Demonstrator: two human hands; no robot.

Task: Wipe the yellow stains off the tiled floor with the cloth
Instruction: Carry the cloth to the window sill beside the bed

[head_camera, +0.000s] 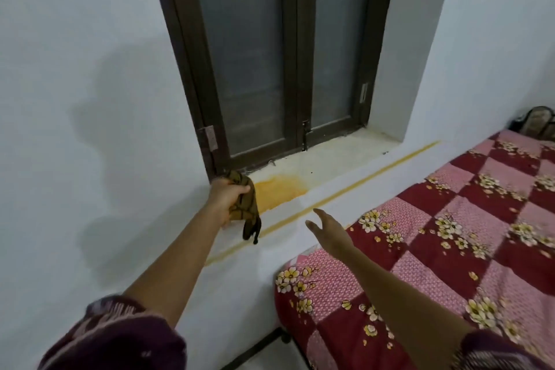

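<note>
A yellow stain (280,191) spreads over the left end of the pale window sill (339,159), just below the dark window frame. My left hand (223,200) is shut on a bunched olive-brown cloth (244,204), held at the sill's left corner right beside the stain, with a tail of cloth hanging down the wall. My right hand (327,227) hovers open, fingers spread, lower and to the right of the stain, holding nothing. A thin yellow line (354,188) runs along the wall below the sill.
A closed dark-framed window (288,54) with frosted panes stands above the sill. A bed with a red and pink floral quilt (435,249) fills the right side, close to the wall. White walls lie left and right. A dark bag (537,122) sits at the bed's far end.
</note>
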